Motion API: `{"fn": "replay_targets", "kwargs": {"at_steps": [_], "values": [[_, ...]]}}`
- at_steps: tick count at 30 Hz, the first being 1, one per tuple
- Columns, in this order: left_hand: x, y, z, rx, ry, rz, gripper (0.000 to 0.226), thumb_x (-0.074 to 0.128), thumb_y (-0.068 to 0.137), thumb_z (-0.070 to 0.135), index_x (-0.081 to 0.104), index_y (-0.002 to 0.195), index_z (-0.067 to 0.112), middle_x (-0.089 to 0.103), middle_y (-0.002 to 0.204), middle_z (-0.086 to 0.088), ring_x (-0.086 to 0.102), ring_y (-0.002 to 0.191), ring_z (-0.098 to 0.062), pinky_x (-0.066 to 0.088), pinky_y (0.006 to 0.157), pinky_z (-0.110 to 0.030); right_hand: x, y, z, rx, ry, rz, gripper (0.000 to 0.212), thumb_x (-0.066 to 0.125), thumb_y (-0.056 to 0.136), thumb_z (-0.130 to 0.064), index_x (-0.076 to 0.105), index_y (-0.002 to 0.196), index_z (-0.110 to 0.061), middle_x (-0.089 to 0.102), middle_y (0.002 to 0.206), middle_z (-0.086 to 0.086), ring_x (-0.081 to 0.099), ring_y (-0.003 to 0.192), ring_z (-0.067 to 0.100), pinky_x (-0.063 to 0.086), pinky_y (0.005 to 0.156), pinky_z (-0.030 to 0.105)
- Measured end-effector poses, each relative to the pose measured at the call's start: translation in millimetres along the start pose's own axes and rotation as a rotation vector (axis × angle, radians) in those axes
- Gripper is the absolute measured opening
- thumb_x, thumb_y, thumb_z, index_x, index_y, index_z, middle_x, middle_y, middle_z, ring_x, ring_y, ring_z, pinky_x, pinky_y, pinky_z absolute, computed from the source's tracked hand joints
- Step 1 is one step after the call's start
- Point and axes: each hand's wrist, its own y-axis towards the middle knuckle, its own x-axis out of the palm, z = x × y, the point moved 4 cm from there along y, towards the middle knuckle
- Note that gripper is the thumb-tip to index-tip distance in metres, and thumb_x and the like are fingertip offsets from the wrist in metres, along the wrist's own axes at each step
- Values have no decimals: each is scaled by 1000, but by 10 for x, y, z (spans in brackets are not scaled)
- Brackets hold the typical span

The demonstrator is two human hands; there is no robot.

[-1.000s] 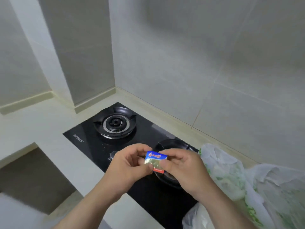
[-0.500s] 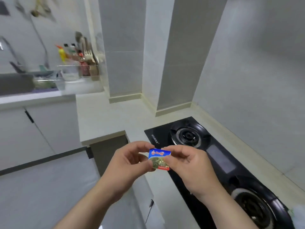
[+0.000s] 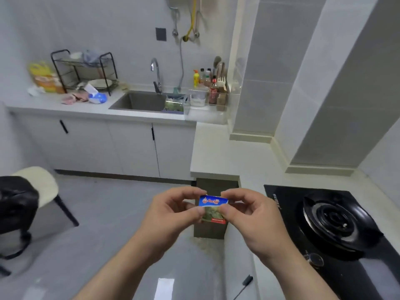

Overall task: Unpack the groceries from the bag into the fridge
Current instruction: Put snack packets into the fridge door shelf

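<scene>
The packet (image 3: pixel 213 207) has a glossy printed wrapper, perhaps foil; it is too small to be sure. The hob (image 3: pixel 357 271) is polished black glass with a mirror sheen, and its burner ring (image 3: pixel 333 219) is dark, shiny metal. The floor (image 3: pixel 104 234) is smooth, reflective grey tile. The surface (image 3: pixel 227 152) is pale and matt. The tap (image 3: pixel 157 76) is bright chromed metal, the rack (image 3: pixel 84 70) thin black metal.

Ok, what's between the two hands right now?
In the head view, a small blue Anchor packet lies between the left hand and the right hand; each pinches one side of it with thumb and fingertips.
</scene>
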Motion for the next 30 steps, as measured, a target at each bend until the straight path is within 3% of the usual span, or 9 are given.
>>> {"fn": "replay_targets", "kwargs": {"at_steps": [4,8,15,17,23,26,30], "values": [[-118,-350,120,20,60,129,27,75,79,-1,79,85,25,74,91,-7,69,80,-26,61,69,-34,178,-69,-57,-20,24,-108,17,78,79,-10,75,90,-23,75,87,-3,72,85,14,58,65,26],[-306,-742,274,54,119,251,25,74,81,-2,77,89,22,73,94,-11,70,85,-32,60,72,-35,460,-165,-198,-56,41,-276,14,76,80,-12,73,89,-23,74,83,-10,71,83,5,56,60,19],[-733,-1536,576,122,194,510,24,75,78,5,77,91,25,74,87,-15,69,85,-36,58,78,-45,1221,-415,-498,-119,108,-591,14,75,78,-11,73,90,-19,76,82,-4,73,81,12,56,62,20],[-858,-1752,635,140,196,579,24,75,80,4,78,90,26,74,89,-14,69,87,-38,60,77,-42,1448,-510,-571,-128,121,-660,14,74,79,-9,74,88,-19,76,81,-3,73,80,13,56,61,19],[-1154,-2222,799,215,172,753,22,71,82,-4,76,89,16,75,86,-12,71,80,-26,59,68,-31,1981,-747,-787,-135,169,-791,13,73,82,-4,74,86,-16,75,77,2,74,77,16,56,60,21],[-1332,-2370,868,246,151,800,17,79,74,5,78,85,18,75,85,-10,72,79,-24,58,65,-30,2230,-831,-914,-153,149,-844,12,74,82,-7,73,85,-18,75,80,3,74,80,16,57,62,24],[-1641,-2566,952,280,136,858,18,74,67,12,77,85,16,75,86,-14,72,79,-26,58,64,-31,2611,-915,-1055,-193,75,-909,10,75,83,-8,72,86,-17,75,81,5,74,80,18,58,65,27]]}}
